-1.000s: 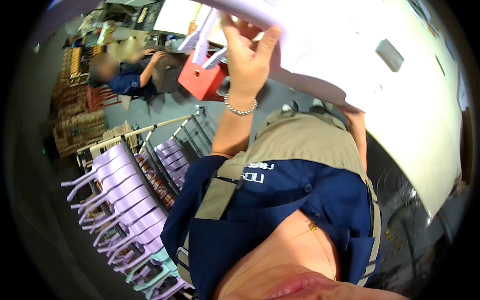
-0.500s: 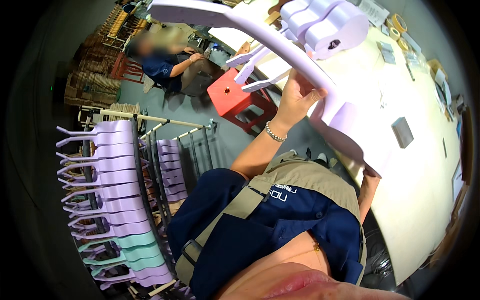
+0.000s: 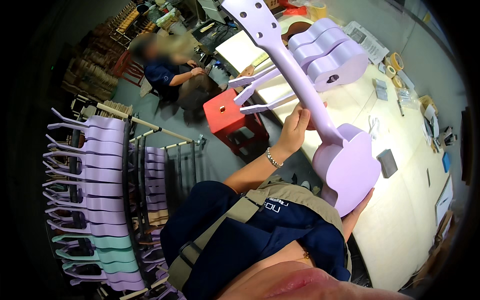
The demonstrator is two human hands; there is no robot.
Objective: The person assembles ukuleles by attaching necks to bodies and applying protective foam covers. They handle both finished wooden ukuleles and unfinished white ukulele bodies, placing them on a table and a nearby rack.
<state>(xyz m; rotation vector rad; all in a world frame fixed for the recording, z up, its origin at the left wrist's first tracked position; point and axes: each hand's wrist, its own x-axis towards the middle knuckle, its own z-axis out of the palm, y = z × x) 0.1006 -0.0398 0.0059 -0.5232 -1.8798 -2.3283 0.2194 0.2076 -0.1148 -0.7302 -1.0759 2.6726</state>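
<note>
A lilac ukulele (image 3: 353, 172) is held between a person's two hands, its back turned up, its headstock beyond the left hand. The left hand (image 3: 296, 129) wraps the neck near the body; the right hand (image 3: 360, 207) supports the body's lower edge, its fingers partly hidden, so whether they grip cannot be told. Holding both ends probably steadies it. Past the left hand, more ukuleles (image 3: 336, 64) rest on the table (image 3: 400, 215), necks overhanging its edge, perhaps for easy grasping. White lettering marks the person's blue top (image 3: 235, 245); beyond the left hand lies a printed sheet (image 3: 367, 42), too small to read.
</note>
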